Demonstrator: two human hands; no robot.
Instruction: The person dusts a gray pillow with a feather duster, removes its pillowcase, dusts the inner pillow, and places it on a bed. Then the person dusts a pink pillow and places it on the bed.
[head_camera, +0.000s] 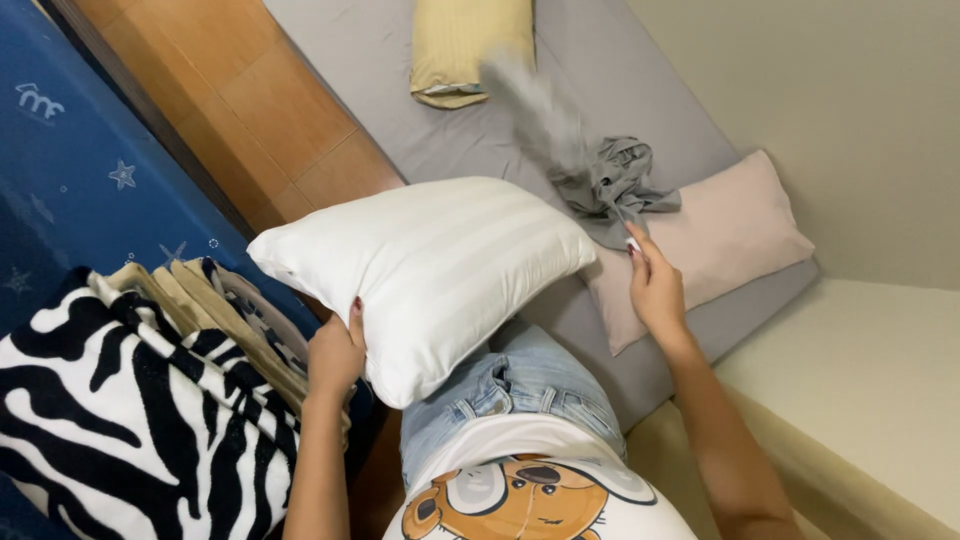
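From the head view, the left hand (335, 358) grips the plump white striped pillow (425, 275) at its lower edge, above the lap. Right-hand fingers (640, 262) pinch a crumpled grey pillowcase (600, 180) over the bed (370, 60). Both look soft and light, best held at edges.

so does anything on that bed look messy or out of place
Yes: a grey cloth lies crumpled on the grey sheet beside the pink pillow, one end blurred in the air, pinched by the right hand. The left hand holds a bare white pillow.

yellow pillow (470, 45), zebra-striped blanket (110, 420)
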